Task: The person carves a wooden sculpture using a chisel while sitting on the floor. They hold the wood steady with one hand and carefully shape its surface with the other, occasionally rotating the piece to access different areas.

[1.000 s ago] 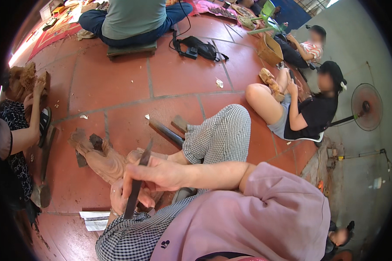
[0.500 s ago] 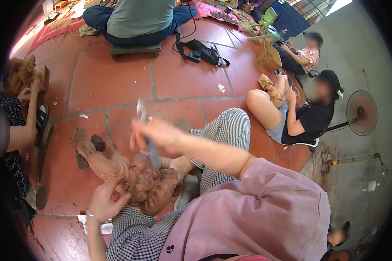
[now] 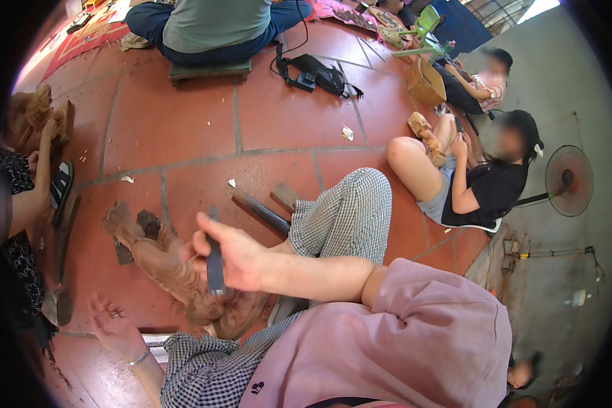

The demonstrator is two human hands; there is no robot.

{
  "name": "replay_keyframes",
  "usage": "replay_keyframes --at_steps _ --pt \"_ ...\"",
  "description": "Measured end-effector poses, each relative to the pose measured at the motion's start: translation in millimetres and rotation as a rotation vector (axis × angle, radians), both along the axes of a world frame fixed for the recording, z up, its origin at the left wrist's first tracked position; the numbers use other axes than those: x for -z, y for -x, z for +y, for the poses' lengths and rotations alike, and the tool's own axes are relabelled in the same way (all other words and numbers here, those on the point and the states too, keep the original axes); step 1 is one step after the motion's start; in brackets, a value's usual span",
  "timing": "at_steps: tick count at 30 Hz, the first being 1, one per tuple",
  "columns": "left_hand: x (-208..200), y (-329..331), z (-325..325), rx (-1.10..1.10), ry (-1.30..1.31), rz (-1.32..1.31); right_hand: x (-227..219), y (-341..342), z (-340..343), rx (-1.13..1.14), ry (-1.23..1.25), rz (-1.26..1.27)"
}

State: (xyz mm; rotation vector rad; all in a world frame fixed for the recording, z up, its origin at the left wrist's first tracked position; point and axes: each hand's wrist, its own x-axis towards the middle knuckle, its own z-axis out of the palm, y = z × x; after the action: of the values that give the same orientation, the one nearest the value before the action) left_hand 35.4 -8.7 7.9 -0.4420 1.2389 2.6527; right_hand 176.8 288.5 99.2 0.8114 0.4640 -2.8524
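Observation:
My right hand (image 3: pixel 234 255) is closed around a flat, dark grey strip-shaped tool (image 3: pixel 215 272), held above the carving. The exact kind of tool cannot be made out. Beneath it lies a reddish-brown wood carving (image 3: pixel 163 265) with flowing, rounded forms, partly hidden by my hand. My left hand (image 3: pixel 119 330) is off the carving, near its lower left, with fingers apart and nothing in them. A dark wood block (image 3: pixel 149 223) sits against the carving's far side.
A dark rod with a wooden end (image 3: pixel 262 212) and a small wood block (image 3: pixel 285 197) lie by my knee. At left, a person's hand touches another carving (image 3: pixel 30 115). A person sits at right with a light carving (image 3: pixel 425 139); a black bag (image 3: pixel 319 75) lies ahead.
My left hand has let go of the carving and moved left, its fingers opening. My right hand has come nearer and lower with the tool, uncovering the rod on the floor.

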Motion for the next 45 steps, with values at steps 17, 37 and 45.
replay_keyframes --at_steps 17,37,45 --pt "-15.9 -74.1 83.2 1.034 0.832 0.937 43.8 -7.4 -7.4 0.037 -0.459 0.049" --pt "-12.0 -75.4 71.6 1.099 0.890 0.931 74.3 7.7 -26.7 -0.236 -1.197 0.169" --pt "-49.7 -65.4 86.9 1.058 0.857 1.004 70.1 6.7 -24.2 -0.254 -1.698 0.435"
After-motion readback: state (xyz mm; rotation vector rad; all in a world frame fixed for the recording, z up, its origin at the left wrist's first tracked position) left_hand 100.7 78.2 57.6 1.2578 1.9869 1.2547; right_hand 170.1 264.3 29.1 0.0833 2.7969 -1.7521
